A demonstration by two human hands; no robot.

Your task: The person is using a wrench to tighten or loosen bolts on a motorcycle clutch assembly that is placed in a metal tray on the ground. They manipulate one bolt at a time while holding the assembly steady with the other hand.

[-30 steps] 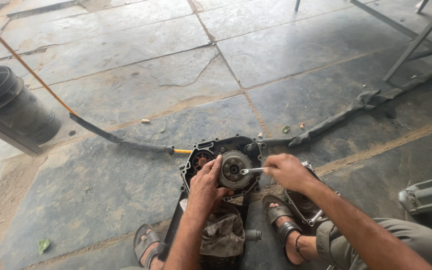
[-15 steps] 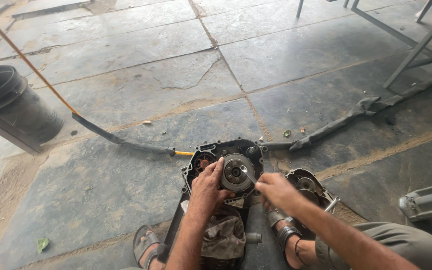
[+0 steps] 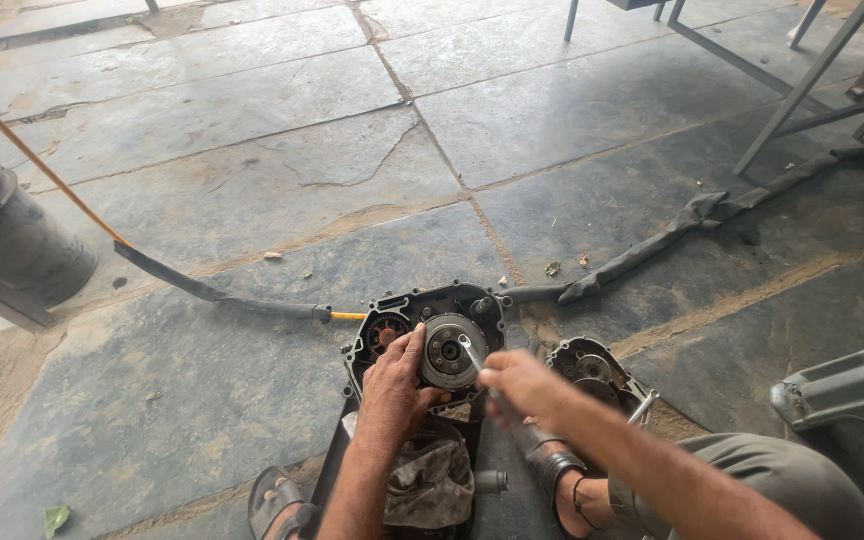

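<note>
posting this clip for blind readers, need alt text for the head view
Seen from above, a person seated on a stone floor steadies a round clutch drum in an open engine case with the left hand, while the right hand holds a metal wrench against it. A detached engine cover lies beside it.

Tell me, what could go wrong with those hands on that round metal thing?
The wrench might slip off the round clutch, and the right hand could knock into the engine case. The left hand rests right against the clutch, so a slip may pinch its fingers. Loose parts could roll away across the stone floor.
</note>
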